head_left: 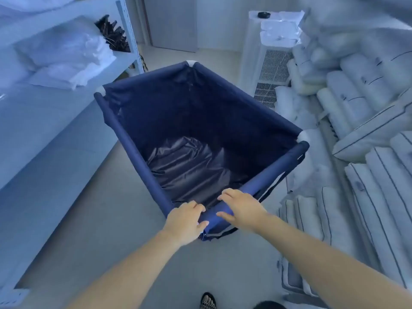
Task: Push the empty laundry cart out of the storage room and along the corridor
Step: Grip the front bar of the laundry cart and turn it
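Note:
A navy fabric laundry cart [133,150] stands on the floor in front of me, turned so that one corner points at me. Inside there is only a crumpled dark liner at the bottom. My left hand [186,221] grips the near corner of the rim. My right hand [242,208] lies over the near right rim bar just beside it, fingers curled on the fabric.
White shelving [128,32] with folded linen and dark hangers runs along the left. Stacks of rolled white pillows and bedding [361,130] crowd the right, close to the cart. A white standing appliance [272,63] is behind. A doorway [174,23] lies straight ahead. My sandalled foot [208,301] shows below.

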Available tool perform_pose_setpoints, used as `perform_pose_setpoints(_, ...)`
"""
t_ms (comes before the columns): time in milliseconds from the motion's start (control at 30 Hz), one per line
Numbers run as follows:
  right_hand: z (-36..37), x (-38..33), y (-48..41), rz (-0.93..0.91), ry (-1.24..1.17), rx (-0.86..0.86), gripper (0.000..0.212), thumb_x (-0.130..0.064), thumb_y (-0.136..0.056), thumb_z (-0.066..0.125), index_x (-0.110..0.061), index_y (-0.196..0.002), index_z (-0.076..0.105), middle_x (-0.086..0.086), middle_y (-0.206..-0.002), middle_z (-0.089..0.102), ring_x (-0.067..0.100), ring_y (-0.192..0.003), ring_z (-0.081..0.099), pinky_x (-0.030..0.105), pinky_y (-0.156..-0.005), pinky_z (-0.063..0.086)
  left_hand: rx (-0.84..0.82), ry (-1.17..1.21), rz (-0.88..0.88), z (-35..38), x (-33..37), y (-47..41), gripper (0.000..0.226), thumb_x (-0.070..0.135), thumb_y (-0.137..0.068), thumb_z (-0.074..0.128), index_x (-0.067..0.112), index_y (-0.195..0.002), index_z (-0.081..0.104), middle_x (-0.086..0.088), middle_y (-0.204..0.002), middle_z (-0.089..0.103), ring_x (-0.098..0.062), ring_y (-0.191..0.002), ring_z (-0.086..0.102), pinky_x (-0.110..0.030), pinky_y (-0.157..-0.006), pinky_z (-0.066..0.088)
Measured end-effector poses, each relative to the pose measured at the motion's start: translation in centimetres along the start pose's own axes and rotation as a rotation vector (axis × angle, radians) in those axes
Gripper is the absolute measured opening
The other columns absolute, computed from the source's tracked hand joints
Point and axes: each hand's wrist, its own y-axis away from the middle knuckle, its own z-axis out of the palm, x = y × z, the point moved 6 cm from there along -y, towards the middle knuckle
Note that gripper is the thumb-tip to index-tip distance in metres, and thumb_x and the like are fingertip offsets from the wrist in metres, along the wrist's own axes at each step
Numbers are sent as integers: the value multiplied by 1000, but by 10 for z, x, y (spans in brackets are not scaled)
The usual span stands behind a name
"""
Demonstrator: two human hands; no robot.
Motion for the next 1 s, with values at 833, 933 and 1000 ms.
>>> perform_pose_setpoints(833, 41, 6, -17, 115, 107, -64, 59, -46, -86, 57, -26, -138, 38, 1, -136, 39, 20, -128, 29, 33, -111, 19, -82, -268, 66, 33, -26, -4, 46, 47, -86, 54, 20, -123, 48, -1, -113, 54, -24, -102, 52, -31, -95, 32)
perform_pose_setpoints(933, 43, 0, -16, 162, 101, -53, 54, -45, -88, 55, -26, -136, 41, 1, -137, 38, 20, -129, 29, 34, -112, 19, -94, -275, 85, 32, -28, -3, 47, 47, -87, 53, 19, -125, 47, -2, -115, 54, -24, -104, 52, -31, -96, 32)
perform_pose_setpoints(1000, 44, -4, -16, 198, 93, -56, 52, -44, -88, 55, -25, -135, 42, 1, -137, 38, 20, -129, 29, 33, -112, 19, -109, -286, 106, 31, -28, -3, 47, 47, -88, 53, 19, -125, 46, -2, -116, 54, -24, -104, 52, -31, -96, 33)
